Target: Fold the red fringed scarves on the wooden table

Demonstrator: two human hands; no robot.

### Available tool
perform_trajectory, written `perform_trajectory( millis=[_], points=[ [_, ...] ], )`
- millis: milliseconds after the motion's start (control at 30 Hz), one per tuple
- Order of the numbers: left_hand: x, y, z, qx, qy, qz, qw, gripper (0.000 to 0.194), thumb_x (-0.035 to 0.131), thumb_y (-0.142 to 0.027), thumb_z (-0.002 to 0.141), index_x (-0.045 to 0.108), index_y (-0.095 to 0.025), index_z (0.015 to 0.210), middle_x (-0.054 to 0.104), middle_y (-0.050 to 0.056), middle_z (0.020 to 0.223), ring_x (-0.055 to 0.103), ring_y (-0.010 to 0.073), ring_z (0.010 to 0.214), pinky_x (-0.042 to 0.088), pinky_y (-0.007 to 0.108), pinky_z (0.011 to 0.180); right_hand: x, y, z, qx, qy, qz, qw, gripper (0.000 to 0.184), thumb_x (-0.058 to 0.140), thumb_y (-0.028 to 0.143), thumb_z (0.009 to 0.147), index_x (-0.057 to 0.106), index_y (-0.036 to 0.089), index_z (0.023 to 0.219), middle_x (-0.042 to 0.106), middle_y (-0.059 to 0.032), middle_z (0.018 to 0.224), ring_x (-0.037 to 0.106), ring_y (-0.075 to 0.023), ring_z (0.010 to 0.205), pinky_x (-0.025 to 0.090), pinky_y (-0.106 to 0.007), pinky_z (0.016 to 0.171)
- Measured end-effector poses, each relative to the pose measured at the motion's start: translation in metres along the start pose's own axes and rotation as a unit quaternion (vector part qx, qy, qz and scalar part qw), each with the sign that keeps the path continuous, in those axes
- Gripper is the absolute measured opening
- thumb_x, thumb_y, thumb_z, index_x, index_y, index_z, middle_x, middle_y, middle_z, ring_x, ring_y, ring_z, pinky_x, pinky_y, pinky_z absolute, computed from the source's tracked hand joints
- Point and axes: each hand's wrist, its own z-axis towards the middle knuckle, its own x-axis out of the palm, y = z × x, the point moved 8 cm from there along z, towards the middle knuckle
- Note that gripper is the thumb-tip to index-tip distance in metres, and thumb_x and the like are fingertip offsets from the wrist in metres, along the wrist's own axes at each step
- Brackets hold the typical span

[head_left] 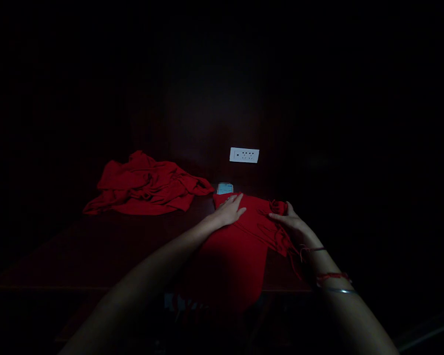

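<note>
A red fringed scarf (pixel 229 256) lies partly folded over on the table and hangs past its front edge. My left hand (pixel 229 211) rests on the upper part of the scarf, fingers stretched out and flat. At the scarf's right end, my right hand (pixel 289 217) has its thumb and fingers around the bunched, tasselled edge. Loose strings dangle below that hand. The scarf's lower end fades into shadow.
A crumpled heap of red cloth (pixel 151 185) sits at the back left of the dark table (pixel 96 251). Just behind the scarf is a small light-blue item (pixel 225 188). A white socket panel (pixel 244 155) is on the wall. Surroundings are very dark.
</note>
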Motion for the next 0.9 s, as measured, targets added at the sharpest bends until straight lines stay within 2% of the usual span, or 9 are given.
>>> perform_trajectory(
  millis=[67, 133, 267, 367, 467, 600, 733, 800, 900],
  points=[
    [0.022, 0.025, -0.019, 0.0, 0.082, 0.032, 0.996, 0.067, 0.031, -0.051, 0.078, 0.013, -0.014, 0.131, 0.011, 0.013, 0.136, 0.008, 0.0234, 0.124, 0.016, 0.038, 0.097, 0.002, -0.007, 0.005, 0.02, -0.024, -0.088, 0.996, 0.098, 0.067, 0.02, 0.05, 0.01, 0.017, 0.129, 0.044, -0.0097, 0.118, 0.044, -0.0208, 0.105, 0.036, -0.034, 0.088],
    [0.038, 0.046, -0.038, -0.01, 0.132, 0.057, 0.99, 0.071, 0.026, -0.061, 0.075, 0.011, -0.021, 0.131, 0.008, 0.01, 0.137, 0.005, 0.024, 0.124, 0.014, 0.042, 0.097, 0.005, -0.001, 0.008, 0.032, -0.035, -0.083, 0.995, 0.094, 0.061, 0.015, 0.054, 0.006, 0.017, 0.13, 0.042, -0.0095, 0.12, 0.045, -0.0202, 0.104, 0.037, -0.034, 0.086],
    [0.036, 0.081, -0.062, -0.058, 0.111, 0.09, 0.988, 0.075, 0.019, -0.068, 0.071, 0.003, -0.026, 0.131, 0.01, 0.009, 0.137, 0.007, 0.0229, 0.124, 0.009, 0.048, 0.096, 0.007, 0.024, 0.011, 0.007, 0.0, 0.037, 0.999, 0.071, 0.047, 0.016, 0.064, 0.017, 0.016, 0.128, 0.047, -0.009, 0.116, 0.052, -0.017, 0.094, 0.045, -0.028, 0.075],
    [0.023, 0.105, -0.073, -0.098, 0.094, 0.103, 0.985, 0.08, 0.02, -0.07, 0.068, -0.003, -0.025, 0.131, 0.013, 0.009, 0.136, 0.008, 0.0242, 0.124, 0.007, 0.051, 0.094, -0.014, 0.03, 0.011, 0.023, -0.046, -0.123, 0.991, 0.07, 0.049, 0.014, 0.061, 0.024, 0.015, 0.126, 0.049, -0.0118, 0.11, 0.052, -0.0217, 0.094, 0.043, -0.032, 0.076],
    [0.014, 0.114, -0.076, -0.112, 0.114, 0.112, 0.981, 0.081, 0.021, -0.07, 0.068, 0.002, -0.024, 0.131, 0.012, 0.01, 0.136, 0.006, 0.0258, 0.124, 0.003, 0.054, 0.093, -0.021, 0.04, 0.006, 0.019, -0.073, -0.338, 0.938, 0.071, 0.052, 0.016, 0.062, 0.026, 0.014, 0.127, 0.041, -0.0169, 0.117, 0.046, -0.0276, 0.101, 0.038, -0.037, 0.081],
    [0.009, 0.1, -0.059, -0.075, 0.126, 0.12, 0.982, 0.075, 0.024, -0.07, 0.067, 0.03, -0.024, 0.126, 0.004, 0.008, 0.137, 0.0, 0.0274, 0.124, 0.0, 0.051, 0.094, 0.039, 0.064, -0.01, -0.11, 0.045, -0.411, 0.904, 0.066, 0.046, 0.038, 0.072, 0.022, 0.014, 0.129, 0.032, -0.0151, 0.126, 0.034, -0.0239, 0.113, 0.031, -0.033, 0.089],
    [0.015, 0.093, -0.042, -0.041, 0.098, 0.084, 0.991, 0.06, 0.013, -0.059, 0.078, 0.027, -0.027, 0.127, 0.01, 0.004, 0.137, 0.005, 0.0232, 0.124, 0.011, 0.043, 0.097, 0.096, 0.049, -0.028, -0.116, 0.165, -0.513, 0.834, 0.064, 0.051, 0.037, 0.07, 0.028, 0.019, 0.126, 0.042, -0.0131, 0.12, 0.041, -0.0236, 0.107, 0.034, -0.032, 0.084],
    [0.024, 0.1, -0.045, -0.058, 0.1, 0.09, 0.989, 0.06, 0.016, -0.059, 0.078, 0.021, -0.028, 0.129, 0.012, 0.005, 0.137, 0.007, 0.0257, 0.123, 0.012, 0.043, 0.097, 0.101, 0.041, -0.03, -0.119, 0.176, -0.551, 0.807, 0.048, 0.046, 0.025, 0.074, 0.037, 0.017, 0.12, 0.052, -0.0135, 0.109, 0.049, -0.022, 0.098, 0.037, -0.029, 0.077],
    [0.029, 0.101, -0.057, -0.03, 0.09, 0.092, 0.991, 0.065, 0.021, -0.064, 0.074, 0.014, -0.03, 0.13, 0.01, 0.004, 0.137, 0.005, 0.0269, 0.123, 0.01, 0.043, 0.097, 0.089, 0.042, -0.023, -0.139, 0.184, -0.581, 0.781, 0.034, 0.04, 0.015, 0.074, 0.051, 0.016, 0.106, 0.059, -0.0124, 0.095, 0.055, -0.0203, 0.087, 0.039, -0.026, 0.069]
  ],
)
